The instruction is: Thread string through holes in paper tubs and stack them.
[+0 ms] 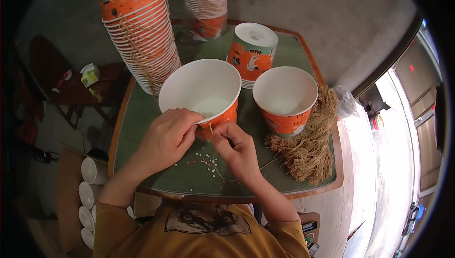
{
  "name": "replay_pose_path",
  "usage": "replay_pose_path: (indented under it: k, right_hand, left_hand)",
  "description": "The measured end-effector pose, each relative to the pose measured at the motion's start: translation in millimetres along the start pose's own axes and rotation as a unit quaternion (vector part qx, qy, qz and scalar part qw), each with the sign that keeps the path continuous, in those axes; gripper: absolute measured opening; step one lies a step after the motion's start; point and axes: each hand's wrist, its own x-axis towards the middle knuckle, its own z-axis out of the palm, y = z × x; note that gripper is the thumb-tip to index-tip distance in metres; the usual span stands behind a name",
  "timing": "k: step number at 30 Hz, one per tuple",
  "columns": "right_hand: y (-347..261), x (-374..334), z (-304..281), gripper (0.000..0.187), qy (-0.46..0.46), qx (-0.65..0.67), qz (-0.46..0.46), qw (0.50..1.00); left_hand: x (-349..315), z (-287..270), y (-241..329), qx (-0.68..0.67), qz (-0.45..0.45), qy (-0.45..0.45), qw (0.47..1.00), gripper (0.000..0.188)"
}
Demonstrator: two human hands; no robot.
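Note:
A large orange paper bucket (199, 82) with a white inside stands tilted slightly toward me in the middle of the table. My left hand (168, 135) is closed on its near rim, thumb outside and fingers over the edge. Just right of it, my right hand (237, 151) pinches a thin tan cord (268, 164) close to the bucket's outer wall. The cord trails in a loop over the table toward a bundle of brown twine (310, 156). Small white and red dots (207, 162) lie scattered below my hands.
A smaller open bucket (284, 90) stands at right, beside the twine. Behind it are upside-down buckets (251, 59). A tall leaning stack of buckets (140, 40) rises at left, another wrapped stack (207, 7) at the back. A cardboard box (73, 196) holds white-ended cups.

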Motion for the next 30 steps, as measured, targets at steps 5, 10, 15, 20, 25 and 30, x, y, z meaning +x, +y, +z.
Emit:
replay_pose_path:
  k: [5, 10, 15, 20, 25, 30]
  right_hand:
    - [15, 1, 3, 0.009, 0.009, 0.013, 0.003, 1.0]
    - [21, 1, 2, 0.01, -0.003, 0.029, 0.033, 0.999]
    - [24, 1, 0, 0.009, -0.004, 0.017, 0.039, 0.999]
    - [24, 1, 0, 0.01, 0.004, 0.024, 0.046, 0.999]
    - [31, -3, -1, 0.011, 0.032, 0.026, 0.039, 0.998]
    - [27, -9, -10, 0.011, 0.038, 0.031, 0.068, 0.996]
  left_hand:
    - [-5, 7, -3, -0.01, -0.009, 0.001, 1.0, 0.025]
    - [-8, 14, -4, -0.008, -0.003, 0.006, 1.0, 0.026]
    - [-9, 16, -5, -0.007, -0.005, 0.002, 1.0, 0.027]
    - [-10, 18, -4, -0.002, 0.001, -0.002, 1.0, 0.029]
    - [-10, 20, 8, -0.047, -0.034, -0.03, 0.998, 0.035]
    - [-2, 18, 11, -0.174, -0.132, -0.098, 0.971, 0.032]
